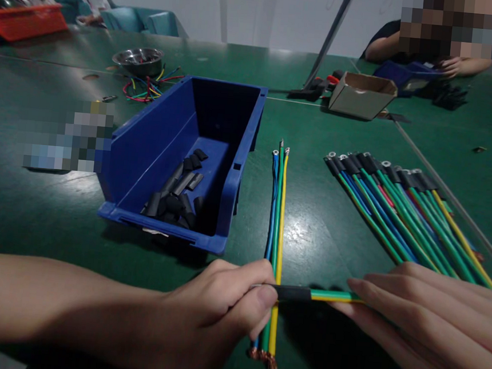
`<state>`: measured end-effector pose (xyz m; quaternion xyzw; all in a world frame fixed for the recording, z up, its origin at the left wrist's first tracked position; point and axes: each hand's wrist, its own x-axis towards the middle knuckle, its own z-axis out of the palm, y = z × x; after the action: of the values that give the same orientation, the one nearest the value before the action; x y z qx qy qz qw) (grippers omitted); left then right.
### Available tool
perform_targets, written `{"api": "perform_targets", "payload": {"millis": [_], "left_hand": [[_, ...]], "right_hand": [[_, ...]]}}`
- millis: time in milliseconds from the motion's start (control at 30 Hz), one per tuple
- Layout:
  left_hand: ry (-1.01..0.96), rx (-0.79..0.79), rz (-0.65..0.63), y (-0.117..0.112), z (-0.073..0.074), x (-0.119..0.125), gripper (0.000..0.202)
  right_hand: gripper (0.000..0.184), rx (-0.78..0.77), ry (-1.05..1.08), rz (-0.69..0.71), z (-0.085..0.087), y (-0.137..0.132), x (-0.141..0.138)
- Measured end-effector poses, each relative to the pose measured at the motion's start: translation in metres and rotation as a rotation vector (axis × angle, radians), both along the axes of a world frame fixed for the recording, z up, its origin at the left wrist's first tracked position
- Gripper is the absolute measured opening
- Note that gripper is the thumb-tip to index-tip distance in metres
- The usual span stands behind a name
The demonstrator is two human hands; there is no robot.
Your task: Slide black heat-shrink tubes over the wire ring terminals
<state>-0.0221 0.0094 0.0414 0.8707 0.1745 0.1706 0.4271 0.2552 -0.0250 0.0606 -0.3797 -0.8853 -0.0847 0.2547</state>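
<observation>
My left hand [235, 304] pinches one end of a green-and-yellow wire, where a black heat-shrink tube [294, 293] sits around it. From the right, my right hand [418, 326] has its fingers closed on the same green-and-yellow wire [333, 296]. The wire is held level, crossing above three loose wires: a blue wire [272, 210], a green wire [275, 227] and a yellow wire [283, 222], with lugs at the far ends and bare copper strands at the near ends. Left of them, a blue bin [162, 232] contains several short black tubes [180, 196].
At right lies a row of wires with black sleeves [398, 215]. Farther back are a metal bowl [138, 60], tangled coloured wires [144, 90], a cardboard box [361, 97] and a dark metal stand [327, 42]. Across the table, a person's hand [450, 66] is beside blue bins.
</observation>
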Motion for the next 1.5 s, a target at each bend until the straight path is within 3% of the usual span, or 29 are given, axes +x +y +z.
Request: {"api": "perform_targets", "payload": {"millis": [200, 533, 667, 833, 1067, 1233, 1500], "left_hand": [[0.082, -0.177, 0.089, -0.001, 0.007, 0.005, 0.035], [0.027, -0.127, 0.072, -0.005, 0.003, 0.001, 0.029], [0.001, -0.272, 0.131, -0.006, 0.0, 0.003, 0.045], [-0.022, -0.406, 0.11, -0.004, 0.0, 0.005, 0.045], [0.055, -0.583, 0.244, -0.012, -0.002, 0.007, 0.058], [-0.012, -0.575, 0.223, -0.013, -0.004, 0.006, 0.052], [0.011, -0.506, 0.194, -0.005, 0.008, 0.007, 0.045]], "right_hand": [[0.009, -0.037, 0.019, 0.033, 0.001, 0.001, -0.003], [0.011, -0.011, 0.018, 0.004, -0.002, -0.003, -0.001], [0.009, 0.046, -0.014, -0.024, 0.0, 0.001, -0.003], [0.005, 0.068, 0.052, -0.065, 0.002, 0.006, -0.009], [0.009, 0.075, 0.097, -0.09, 0.005, 0.007, -0.01], [0.01, 0.084, 0.081, -0.065, 0.011, 0.012, -0.014], [0.007, 0.061, 0.101, -0.077, 0.001, 0.0, -0.003]]}}
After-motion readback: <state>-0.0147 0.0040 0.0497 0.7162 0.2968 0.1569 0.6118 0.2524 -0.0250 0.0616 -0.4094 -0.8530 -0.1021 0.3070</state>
